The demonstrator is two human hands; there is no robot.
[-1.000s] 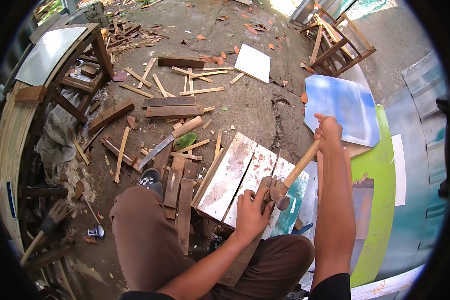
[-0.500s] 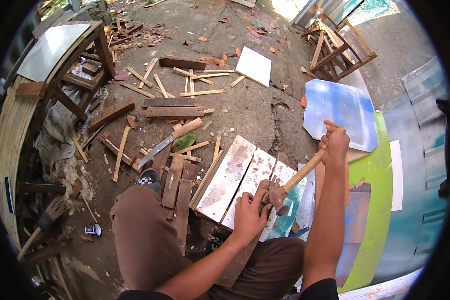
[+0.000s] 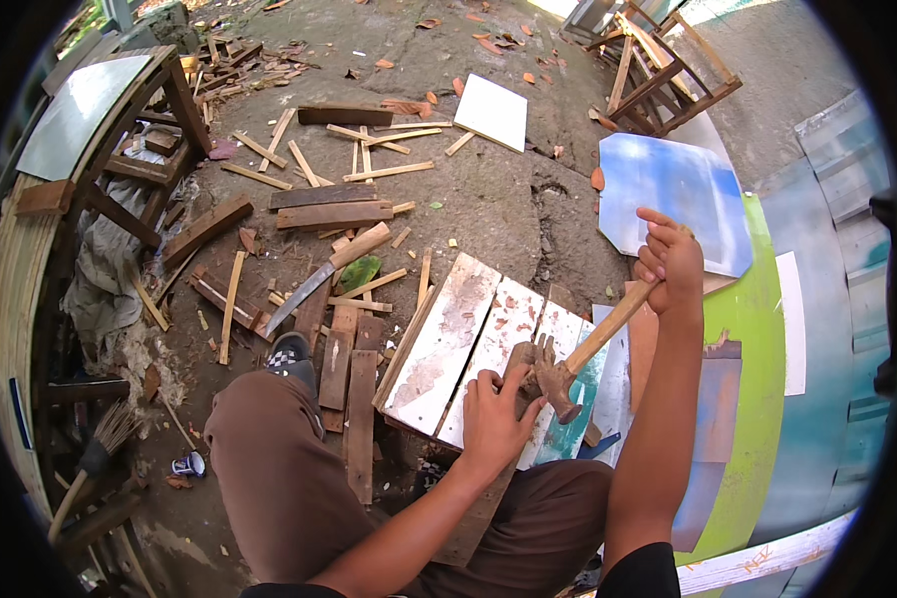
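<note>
My right hand (image 3: pixel 671 264) is wrapped round the wooden handle of a claw hammer (image 3: pixel 600 339), its index finger sticking out. The rusty hammer head is low, against or just above the far end of a brown wooden plank (image 3: pixel 480 523). My left hand (image 3: pixel 496 417) grips that plank close to the hammer head, thumb on one side and fingers on the other. From under my hand, the plank slants back toward my lap. Beneath lies a low worktop of worn white boards (image 3: pixel 447 344), one partly teal. Whether a nail is between my fingers is hidden.
A large knife (image 3: pixel 329 274) lies on the ground among wood strips and planks (image 3: pixel 334 214). A wooden bench (image 3: pixel 20 289) and a brush (image 3: pixel 95 453) are at left. Right are a blue-white panel (image 3: pixel 668 204), a green sheet (image 3: pixel 762 399) and an overturned wooden frame (image 3: pixel 658 75).
The view has shifted slightly, so the surroundings sit a little higher and further left. Both hands keep their grips, and the hammer head stays near the plank's end.
</note>
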